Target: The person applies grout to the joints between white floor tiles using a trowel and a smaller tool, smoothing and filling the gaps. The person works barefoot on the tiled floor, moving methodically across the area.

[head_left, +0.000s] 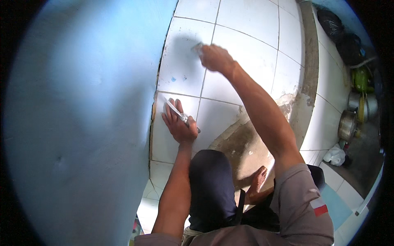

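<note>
Low on the white tiles, my left hand (179,125) leans with its fingers spread against the surface. A slim knife-like tool (177,110) with a pale blade and a metallic lower part lies across that hand, held by the thumb; its exact kind is unclear. Farther up, my right hand (216,58) is closed at a white tile (182,61). A small greyish thing (198,48) shows at its fingertips, too blurred to name. Between the two hands, a few small blue and dark specks (174,79) mark the tile.
A blue wall (82,123) rises along the left, with a dark gap at the tile edge. Bare, broken cement (234,143) shows near my knee and foot (258,178). At right are a raised ledge (310,53), metal pots (347,124), black bags (330,24) and a white plastic bag (335,155).
</note>
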A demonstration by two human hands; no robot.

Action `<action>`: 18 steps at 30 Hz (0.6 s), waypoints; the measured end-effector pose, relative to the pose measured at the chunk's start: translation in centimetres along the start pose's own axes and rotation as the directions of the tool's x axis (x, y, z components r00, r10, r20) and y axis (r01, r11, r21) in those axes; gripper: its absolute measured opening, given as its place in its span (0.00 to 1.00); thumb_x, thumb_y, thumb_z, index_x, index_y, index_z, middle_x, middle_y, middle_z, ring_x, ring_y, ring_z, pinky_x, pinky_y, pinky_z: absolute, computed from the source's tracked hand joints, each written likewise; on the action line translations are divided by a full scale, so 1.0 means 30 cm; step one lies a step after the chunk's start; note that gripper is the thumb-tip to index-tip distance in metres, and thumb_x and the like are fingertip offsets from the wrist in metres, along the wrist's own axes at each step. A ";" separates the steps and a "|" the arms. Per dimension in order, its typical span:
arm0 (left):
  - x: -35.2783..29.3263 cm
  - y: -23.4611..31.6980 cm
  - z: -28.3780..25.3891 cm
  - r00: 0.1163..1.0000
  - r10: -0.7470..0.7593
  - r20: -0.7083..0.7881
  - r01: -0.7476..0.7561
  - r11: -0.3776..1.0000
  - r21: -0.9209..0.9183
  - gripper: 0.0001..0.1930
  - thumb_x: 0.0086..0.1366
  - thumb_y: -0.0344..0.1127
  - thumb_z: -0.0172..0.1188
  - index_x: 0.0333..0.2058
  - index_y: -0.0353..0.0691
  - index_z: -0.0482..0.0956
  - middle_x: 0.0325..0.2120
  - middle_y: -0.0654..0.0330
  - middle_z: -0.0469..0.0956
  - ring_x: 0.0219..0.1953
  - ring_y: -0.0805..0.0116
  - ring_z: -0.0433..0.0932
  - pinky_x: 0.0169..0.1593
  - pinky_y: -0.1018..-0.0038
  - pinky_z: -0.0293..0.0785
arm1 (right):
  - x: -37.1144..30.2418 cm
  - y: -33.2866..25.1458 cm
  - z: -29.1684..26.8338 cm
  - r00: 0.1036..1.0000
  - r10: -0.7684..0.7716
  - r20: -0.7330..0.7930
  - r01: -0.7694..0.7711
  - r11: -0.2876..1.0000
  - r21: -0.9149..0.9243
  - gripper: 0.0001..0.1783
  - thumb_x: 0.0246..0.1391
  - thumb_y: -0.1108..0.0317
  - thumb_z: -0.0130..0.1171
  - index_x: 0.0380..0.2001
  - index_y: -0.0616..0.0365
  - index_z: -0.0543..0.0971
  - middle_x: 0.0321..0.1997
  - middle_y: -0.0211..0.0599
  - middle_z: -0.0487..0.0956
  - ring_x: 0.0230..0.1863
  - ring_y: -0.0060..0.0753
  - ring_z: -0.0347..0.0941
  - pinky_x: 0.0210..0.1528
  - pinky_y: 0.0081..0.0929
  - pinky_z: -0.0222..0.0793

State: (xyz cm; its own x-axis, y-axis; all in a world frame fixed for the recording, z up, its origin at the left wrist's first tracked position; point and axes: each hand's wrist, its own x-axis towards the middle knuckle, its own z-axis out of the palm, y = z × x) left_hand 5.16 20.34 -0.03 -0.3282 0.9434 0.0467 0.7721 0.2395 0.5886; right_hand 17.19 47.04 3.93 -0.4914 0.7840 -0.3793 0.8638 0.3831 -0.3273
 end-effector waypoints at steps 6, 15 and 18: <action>-0.010 -0.061 0.002 0.998 -0.064 -0.009 0.064 0.996 0.058 0.40 0.60 0.46 0.47 0.71 0.38 0.63 0.72 0.44 0.60 0.76 0.39 0.51 0.75 0.37 0.38 | -0.292 -0.168 0.083 0.985 -0.074 0.154 0.072 0.997 0.018 0.24 0.60 0.73 0.54 0.60 0.53 0.78 0.34 0.53 0.85 0.36 0.48 0.85 0.37 0.46 0.82; -0.014 -0.074 0.034 0.997 -0.064 0.051 0.058 0.992 0.110 0.41 0.70 0.63 0.40 0.72 0.40 0.61 0.72 0.44 0.60 0.75 0.38 0.52 0.76 0.40 0.37 | -0.121 -0.182 0.080 0.992 -0.125 0.012 0.124 0.988 0.095 0.14 0.56 0.74 0.55 0.46 0.64 0.78 0.28 0.53 0.83 0.31 0.55 0.84 0.32 0.49 0.80; 0.001 -0.043 0.031 0.993 -0.094 0.069 0.078 0.975 0.208 0.42 0.71 0.65 0.35 0.72 0.39 0.62 0.71 0.42 0.61 0.74 0.38 0.55 0.76 0.41 0.38 | -0.090 -0.135 0.039 0.993 -0.120 0.007 0.118 0.981 0.153 0.16 0.56 0.74 0.56 0.48 0.62 0.78 0.29 0.54 0.84 0.30 0.55 0.84 0.31 0.49 0.80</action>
State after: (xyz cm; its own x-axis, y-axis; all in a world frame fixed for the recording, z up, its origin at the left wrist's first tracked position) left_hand 4.66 20.28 -1.52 -0.3613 0.9302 -0.0645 0.8406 0.3549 0.4093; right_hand 14.89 42.82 5.27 -0.5925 0.7288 -0.3433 0.7726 0.3935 -0.4982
